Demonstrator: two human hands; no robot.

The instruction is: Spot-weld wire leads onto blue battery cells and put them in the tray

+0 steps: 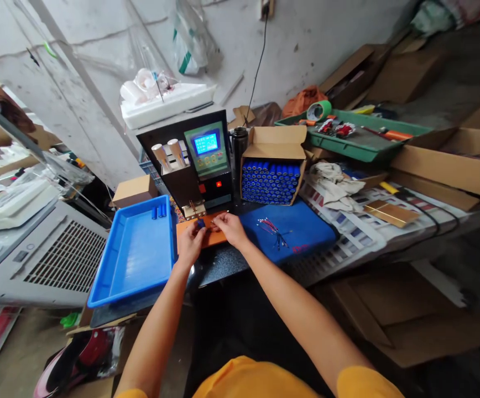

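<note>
My left hand point(191, 239) is closed around a blue cylindrical battery cell point(201, 223) over an orange plate point(215, 237). Close beside it, my right hand point(229, 228) pinches something thin, too small to make out. Both hands are just in front of the metal electrode tips point(194, 210) of a black spot welder point(210, 185) with a lit blue screen. To the right, red and black wires point(273, 228) lie on a blue mat point(310, 226). A cardboard box point(275, 135) behind the mat holds several more blue cells point(270, 179), ends facing me.
A blue plastic tray point(140, 249) on the left contains several blue cells point(159, 211) at its far end. A green tray point(372, 138) with tape and tools stands back right, near a cloth point(335, 185). A grey slatted unit point(61, 254) is at far left.
</note>
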